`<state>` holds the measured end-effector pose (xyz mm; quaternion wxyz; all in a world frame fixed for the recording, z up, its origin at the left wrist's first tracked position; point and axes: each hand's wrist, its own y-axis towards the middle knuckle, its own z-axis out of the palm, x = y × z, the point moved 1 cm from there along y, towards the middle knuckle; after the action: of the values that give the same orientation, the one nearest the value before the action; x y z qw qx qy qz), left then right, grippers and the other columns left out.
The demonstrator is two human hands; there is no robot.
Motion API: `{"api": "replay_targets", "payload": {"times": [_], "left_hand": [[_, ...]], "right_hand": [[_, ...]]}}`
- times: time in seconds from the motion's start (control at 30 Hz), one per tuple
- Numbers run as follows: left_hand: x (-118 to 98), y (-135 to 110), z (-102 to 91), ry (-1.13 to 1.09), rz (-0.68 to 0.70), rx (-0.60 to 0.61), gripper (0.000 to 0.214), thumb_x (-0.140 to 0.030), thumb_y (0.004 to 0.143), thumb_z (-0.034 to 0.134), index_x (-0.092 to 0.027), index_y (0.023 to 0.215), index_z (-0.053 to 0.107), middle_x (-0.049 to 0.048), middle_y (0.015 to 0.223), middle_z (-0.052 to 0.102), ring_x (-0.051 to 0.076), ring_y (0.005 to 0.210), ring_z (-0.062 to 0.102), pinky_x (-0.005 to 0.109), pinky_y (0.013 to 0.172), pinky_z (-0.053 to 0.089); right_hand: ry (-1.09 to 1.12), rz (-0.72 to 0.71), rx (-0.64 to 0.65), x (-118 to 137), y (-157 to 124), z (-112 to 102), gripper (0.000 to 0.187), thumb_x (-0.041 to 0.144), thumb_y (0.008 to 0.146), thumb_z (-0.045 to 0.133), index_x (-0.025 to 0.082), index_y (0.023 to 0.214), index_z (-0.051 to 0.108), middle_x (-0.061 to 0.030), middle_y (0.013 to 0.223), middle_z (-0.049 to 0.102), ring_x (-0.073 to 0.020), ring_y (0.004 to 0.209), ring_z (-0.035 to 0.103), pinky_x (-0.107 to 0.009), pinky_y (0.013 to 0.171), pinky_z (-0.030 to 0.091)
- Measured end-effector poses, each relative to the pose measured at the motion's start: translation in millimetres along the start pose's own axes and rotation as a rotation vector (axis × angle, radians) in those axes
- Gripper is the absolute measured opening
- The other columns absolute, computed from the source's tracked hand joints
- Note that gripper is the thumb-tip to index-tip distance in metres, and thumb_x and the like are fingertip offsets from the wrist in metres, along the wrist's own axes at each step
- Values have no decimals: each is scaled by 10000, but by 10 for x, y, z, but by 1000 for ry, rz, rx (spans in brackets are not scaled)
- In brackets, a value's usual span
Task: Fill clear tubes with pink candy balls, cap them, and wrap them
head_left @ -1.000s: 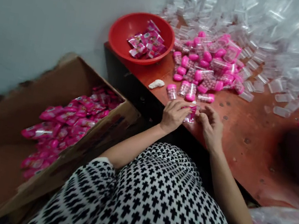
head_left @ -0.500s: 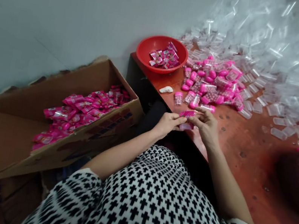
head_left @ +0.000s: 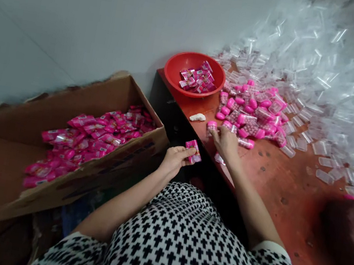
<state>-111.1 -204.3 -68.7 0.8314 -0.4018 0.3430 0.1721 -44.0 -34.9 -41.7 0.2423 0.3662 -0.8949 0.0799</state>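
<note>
A: Small rectangular pink printed-film packet (head_left: 197, 157): where, held how?
B: At 2 o'clock off left hand (head_left: 172, 161), thumb pinching its near end. Probably light, slick, soft; pinch flat faces.
A: Right hand (head_left: 226, 144)?
B: Packet's 2 o'clock, fingertips by clear pink-capped plastic bead jar (head_left: 211, 125); can't tell closure.
</note>
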Motion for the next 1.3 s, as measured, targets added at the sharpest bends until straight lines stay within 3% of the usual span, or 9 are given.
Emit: {"api": "replay_targets", "payload": {"times": [0.13,0.23,0.33,0.4,0.5,0.6,0.73,1.03,1.3], "left_hand": [[-163,181,-70,-121,-36,-24,197,-216,690,832,-89,689,680,53,668,709,121,575,653,232,558,548],[-277,284,-105,-244,-74,-60,112,-123,752,759,-84,690,675,54,679,711,131,602,670,252,587,575],[-335,371,-118,-324,-108,-82,90,-90,788,716,-91,708,677,60,698,720,137,615,681,248,581,576],[-341,425,-107,-379,-121,-86,89,-101,814,703,-97,728,680,58,716,724,132,614,680,240,573,572],[-329,497,-64,-448,-151,-103,93,-135,801,741,-111,739,676,40,720,719,121,600,670,235,587,571],[-315,544,-1,-488,-165,-118,119,-167,770,783,-126,753,672,22,707,709,121,612,671,254,663,585],[-282,558,81,-517,-160,-87,137,-205,784,779,-131,764,665,26,724,714,137,660,690,299,760,591],[-188,528,202,-464,-102,-26,167,-224,767,796,-123,782,664,40,761,728,146,690,697,314,787,576],[-201,507,244,-348,-30,50,229,-252,710,837,-115,764,663,22,721,706,124,621,663,260,661,546]], "right_hand": [[-281,81,86,208,255,134,404,417,925,525,61,1035,682,-273,1003,702,-362,949,679,-425,799,484],[-280,86,144,179,361,168,376,455,893,564,100,918,688,-247,954,712,-366,910,682,-432,761,487],[-75,91,85,64,354,138,313,473,833,643,160,829,641,-139,803,714,-287,779,677,-387,701,495],[238,101,32,23,249,104,296,475,801,678,196,837,588,-53,707,686,-211,627,637,-331,594,490],[725,168,55,75,-55,74,338,486,776,709,226,910,541,26,638,645,-140,471,568,-257,430,440],[924,228,91,205,-398,104,355,466,764,736,221,942,552,37,661,661,-113,468,584,-225,408,460],[1020,296,55,306,-632,228,363,459,757,748,210,933,552,36,682,678,-108,488,615,-224,430,518],[1066,307,-3,205,-634,267,334,442,778,732,200,927,556,37,682,687,-99,472,619,-215,431,527],[1100,302,62,157,-591,309,370,458,745,758,200,914,553,39,667,693,-97,464,616,-207,421,516]]}}
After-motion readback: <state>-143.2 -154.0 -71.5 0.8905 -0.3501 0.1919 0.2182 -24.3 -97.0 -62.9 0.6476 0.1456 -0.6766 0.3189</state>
